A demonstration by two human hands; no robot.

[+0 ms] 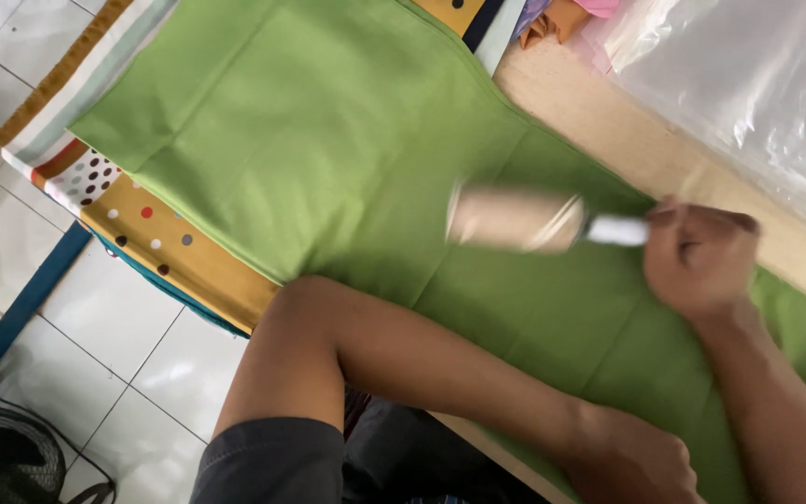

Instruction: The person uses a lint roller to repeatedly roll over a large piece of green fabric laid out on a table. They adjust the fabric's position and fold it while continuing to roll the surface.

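Observation:
A green cloth (328,140) lies spread flat over the table. My right hand (701,257) grips the white handle of a lint roller (515,219). Its pale roll lies on the cloth near the middle and is blurred by motion. My left arm crosses the lower part of the view. My left hand (636,462) rests on the cloth's near edge at the bottom. Its fingers are cut off by the frame edge, so its grip is unclear.
A polka-dotted orange and striped cloth (142,224) lies under the green one at the left. Bare wooden tabletop (599,117) and a clear plastic sheet (748,84) sit at the upper right. White floor tiles, a blue table leg (30,299) and a dark wire fan (11,457) are at the lower left.

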